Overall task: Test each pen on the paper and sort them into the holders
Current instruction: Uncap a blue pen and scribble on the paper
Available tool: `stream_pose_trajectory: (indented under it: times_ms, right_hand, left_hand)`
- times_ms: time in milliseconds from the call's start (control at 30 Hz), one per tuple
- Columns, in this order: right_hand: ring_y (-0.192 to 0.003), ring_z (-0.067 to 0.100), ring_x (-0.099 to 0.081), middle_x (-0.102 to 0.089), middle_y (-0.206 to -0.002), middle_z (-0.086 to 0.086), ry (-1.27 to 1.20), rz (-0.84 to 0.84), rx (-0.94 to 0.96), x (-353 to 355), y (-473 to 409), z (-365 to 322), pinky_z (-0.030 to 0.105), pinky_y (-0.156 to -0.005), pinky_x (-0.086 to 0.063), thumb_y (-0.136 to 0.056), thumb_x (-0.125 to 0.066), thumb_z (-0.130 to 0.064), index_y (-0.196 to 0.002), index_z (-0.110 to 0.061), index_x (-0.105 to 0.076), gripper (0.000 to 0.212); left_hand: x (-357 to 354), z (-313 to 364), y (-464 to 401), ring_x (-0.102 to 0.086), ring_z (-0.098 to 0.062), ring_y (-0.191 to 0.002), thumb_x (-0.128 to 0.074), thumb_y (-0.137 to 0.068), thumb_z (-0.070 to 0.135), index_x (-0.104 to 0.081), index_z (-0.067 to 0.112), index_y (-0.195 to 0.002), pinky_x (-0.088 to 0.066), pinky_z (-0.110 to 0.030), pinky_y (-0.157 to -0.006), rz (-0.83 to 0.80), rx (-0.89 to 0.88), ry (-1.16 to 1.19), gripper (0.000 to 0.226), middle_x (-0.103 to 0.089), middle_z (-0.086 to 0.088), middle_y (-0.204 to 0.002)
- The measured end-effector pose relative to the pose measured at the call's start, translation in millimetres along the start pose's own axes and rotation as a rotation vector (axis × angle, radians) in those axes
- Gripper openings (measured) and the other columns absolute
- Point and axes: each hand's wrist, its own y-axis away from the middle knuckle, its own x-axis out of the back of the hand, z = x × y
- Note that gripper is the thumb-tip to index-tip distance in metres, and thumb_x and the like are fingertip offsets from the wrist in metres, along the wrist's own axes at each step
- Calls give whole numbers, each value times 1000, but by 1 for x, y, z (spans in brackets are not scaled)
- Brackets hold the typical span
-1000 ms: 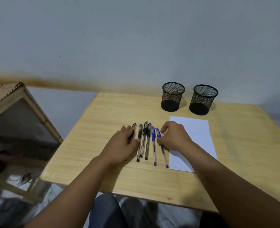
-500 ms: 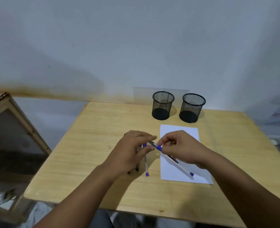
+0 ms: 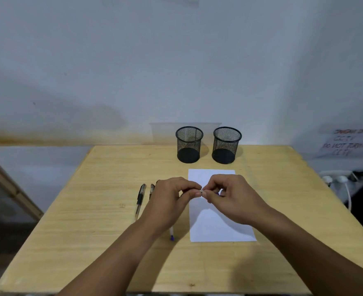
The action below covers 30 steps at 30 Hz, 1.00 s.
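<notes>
Both forearms bare up to the frame edge, no sleeves in view. Left hand (image 3: 169, 201) and right hand (image 3: 231, 199) bare too: no gloves, rings, watch or bands showing. Nails short and plain where visible at the fingertips (image 3: 198, 194). Rest of the body out of frame.

Black mesh, white sheet, pale wood.
Two holders (image 3: 189, 145) (image 3: 227, 145) in black wire mesh; paper (image 3: 216, 225) plain white; table (image 3: 103, 210) light yellow grain; pens (image 3: 140, 197) black-capped, one end (image 3: 172, 237) seemingly blue.
</notes>
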Motion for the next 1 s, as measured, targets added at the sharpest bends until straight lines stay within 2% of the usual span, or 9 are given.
stream_pose_trajectory:
  times_ms: [100, 200, 367, 533, 633, 700, 767, 867, 1000]
  right_hand:
    - [-60, 7, -53, -64, -71, -14, 8, -27, -18, -2, 2, 8, 42, -62, -52, -81, -61, -46, -78, -29, -65, 17]
    - [-68, 14, -57, -63, -73, -13, 63, -55, -28, -3, 4, 14, 49, -66, -54, -81, -57, -51, -79, -32, -62, 20]
    - [-72, 14, -59, -63, -73, -10, 59, -98, -57, -5, 7, 22, 45, -67, -53, -86, -57, -50, -82, -33, -61, 18]
    - [-70, 13, -62, -63, -88, -4, -153, 29, -233, -7, 5, 33, 32, -68, -54, -96, -56, -25, -97, -31, -60, 7]
    - [-82, 23, -73, -66, -106, 5, -572, 86, -375, -13, 8, 35, 35, -79, -62, -97, -53, -8, -123, -30, -54, 34]
    - [-85, 28, -75, -68, -109, 8, -689, 142, -362, -18, 11, 36, 34, -77, -62, -97, -54, -6, -132, -37, -49, 47]
    - [-81, 27, -76, -68, -109, 7, -681, 190, -352, -24, 12, 35, 35, -75, -62, -98, -55, -9, -127, -35, -56, 39]
    - [-78, 24, -76, -67, -110, 7, -660, 267, -381, -34, 12, 36, 34, -73, -63, -98, -54, -9, -114, -24, -66, 25]
    - [-80, 17, -76, -68, -106, 4, -586, 314, -390, -42, 13, 43, 25, -74, -60, -97, -56, -12, -110, -24, -67, 21]
  left_hand:
    - [-5, -2, 1, -66, -1, -87, -73, -88, 23, -79, 25, -95, -48, -16, -77, -26, 21, 23, 9, -75, 15, -89]
    - [-10, -6, 4, -66, 0, -88, -72, -88, 23, -79, 25, -94, -47, -14, -77, -42, 46, 36, 9, -75, 15, -89]
    - [-14, -11, 3, -66, -2, -90, -72, -89, 25, -78, 24, -98, -49, -21, -80, -66, 46, -14, 11, -75, 14, -92]
    - [-12, -17, -7, -59, 9, -83, -64, -94, 21, -75, 22, -109, -37, -1, -70, 98, 208, -90, 18, -72, 11, -101]
    - [-11, -23, -14, -59, -1, -86, -55, -97, 17, -70, 19, -120, -35, -1, -70, 166, 311, -172, 27, -71, 4, -108]
    - [-13, -28, -18, -63, -10, -94, -54, -97, 20, -69, 22, -122, -37, -8, -73, 161, 334, -265, 29, -73, 3, -108]
    - [-16, -32, -23, -66, -16, -92, -54, -96, 23, -72, 26, -116, -47, -24, -81, 153, 343, -350, 27, -75, 3, -101]
    - [-23, -40, -28, -66, -21, -77, -54, -92, 28, -76, 26, -92, -52, -35, -74, 135, 315, -497, 22, -75, 2, -85]
    - [-30, -46, -27, -54, -22, -60, -57, -91, 27, -71, 23, -78, -35, -31, -58, 121, 240, -654, 20, -67, 1, -65]
